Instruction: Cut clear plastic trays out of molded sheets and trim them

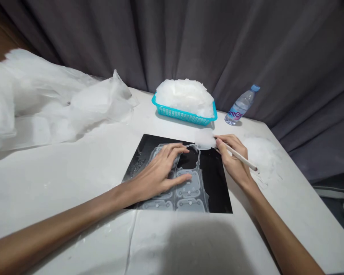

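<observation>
A translucent sheet (189, 182) with rounded-rectangle shapes lies on a black mat (216, 183). My left hand (167, 168) rests on the sheet with its fingers spread, holding nothing. One dark opening with a ragged pale border shows by its fingertips. My right hand (233, 152) is closed around a slim white pen-like stick (240, 156), whose dark-tipped end points down to the right. At that hand's fingertips, a small translucent piece (205, 139) sits above the mat's far edge. Whether the fingers pinch this piece too I cannot tell.
A turquoise basket (186, 116) heaped with white translucent pieces (185, 95) stands at the back. To its right is a water bottle (240, 107). Crumpled clear plastic (60, 103) covers the table's left rear. Thin whitish scraps (262, 156) lie right of my right hand.
</observation>
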`<action>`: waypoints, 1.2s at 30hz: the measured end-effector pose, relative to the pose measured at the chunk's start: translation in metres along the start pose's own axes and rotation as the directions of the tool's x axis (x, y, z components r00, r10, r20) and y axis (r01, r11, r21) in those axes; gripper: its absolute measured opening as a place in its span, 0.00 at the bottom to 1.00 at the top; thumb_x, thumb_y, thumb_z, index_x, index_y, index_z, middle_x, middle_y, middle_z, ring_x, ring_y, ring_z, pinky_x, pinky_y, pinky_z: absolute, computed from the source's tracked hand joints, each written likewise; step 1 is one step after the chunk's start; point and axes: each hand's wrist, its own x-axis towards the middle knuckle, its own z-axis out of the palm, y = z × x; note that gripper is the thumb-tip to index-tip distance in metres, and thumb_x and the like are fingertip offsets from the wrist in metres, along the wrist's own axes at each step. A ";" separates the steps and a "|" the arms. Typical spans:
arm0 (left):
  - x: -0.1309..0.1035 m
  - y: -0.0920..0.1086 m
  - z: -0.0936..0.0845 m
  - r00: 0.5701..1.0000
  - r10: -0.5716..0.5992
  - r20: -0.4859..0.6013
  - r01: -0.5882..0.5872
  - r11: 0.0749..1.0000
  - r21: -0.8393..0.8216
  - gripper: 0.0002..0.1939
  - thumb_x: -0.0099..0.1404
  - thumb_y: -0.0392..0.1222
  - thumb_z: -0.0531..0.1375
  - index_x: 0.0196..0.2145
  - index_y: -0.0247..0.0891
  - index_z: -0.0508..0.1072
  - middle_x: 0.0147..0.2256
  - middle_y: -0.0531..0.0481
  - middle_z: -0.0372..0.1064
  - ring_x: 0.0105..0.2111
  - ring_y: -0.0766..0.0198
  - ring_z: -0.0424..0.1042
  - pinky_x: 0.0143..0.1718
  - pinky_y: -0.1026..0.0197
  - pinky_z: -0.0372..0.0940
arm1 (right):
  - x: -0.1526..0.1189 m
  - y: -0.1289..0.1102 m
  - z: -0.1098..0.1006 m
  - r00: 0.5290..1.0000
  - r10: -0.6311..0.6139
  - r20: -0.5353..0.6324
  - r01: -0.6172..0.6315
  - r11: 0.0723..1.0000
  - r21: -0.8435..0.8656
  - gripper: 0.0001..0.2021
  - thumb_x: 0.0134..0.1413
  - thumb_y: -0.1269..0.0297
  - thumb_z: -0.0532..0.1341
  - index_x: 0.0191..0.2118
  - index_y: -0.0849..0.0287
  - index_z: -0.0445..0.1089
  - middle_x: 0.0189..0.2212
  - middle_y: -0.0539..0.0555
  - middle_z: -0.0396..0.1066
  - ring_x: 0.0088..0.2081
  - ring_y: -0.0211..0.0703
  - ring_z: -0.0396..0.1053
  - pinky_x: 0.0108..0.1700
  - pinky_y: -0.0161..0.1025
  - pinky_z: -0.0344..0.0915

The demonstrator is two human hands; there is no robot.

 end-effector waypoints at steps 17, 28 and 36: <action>0.015 -0.008 -0.011 0.962 -0.173 0.209 0.263 0.787 -0.559 0.19 0.73 0.56 0.60 0.43 0.36 0.79 0.32 0.51 0.73 0.27 0.66 0.60 0.27 0.63 0.51 | -0.030 -0.013 0.006 0.976 -0.075 0.206 0.081 0.997 -0.019 0.19 0.76 0.56 0.47 0.48 0.50 0.76 0.47 0.57 0.74 0.54 0.55 0.63 0.60 0.59 0.61; 0.015 -0.015 -0.004 0.991 -0.076 0.113 0.110 0.937 -0.330 0.22 0.75 0.57 0.57 0.35 0.37 0.76 0.26 0.55 0.61 0.25 0.66 0.59 0.27 0.64 0.53 | -0.015 -0.015 0.032 0.851 0.151 0.502 -0.283 0.939 0.196 0.13 0.65 0.53 0.63 0.37 0.56 0.79 0.30 0.51 0.72 0.34 0.43 0.64 0.37 0.40 0.60; -0.012 0.010 0.003 0.935 0.335 0.117 -0.348 0.929 0.126 0.22 0.80 0.38 0.44 0.53 0.39 0.77 0.45 0.39 0.79 0.47 0.53 0.77 0.53 0.51 0.69 | -0.013 0.001 0.045 0.928 0.225 0.298 -0.253 0.966 0.056 0.12 0.62 0.55 0.61 0.30 0.55 0.72 0.30 0.53 0.74 0.38 0.49 0.67 0.42 0.44 0.63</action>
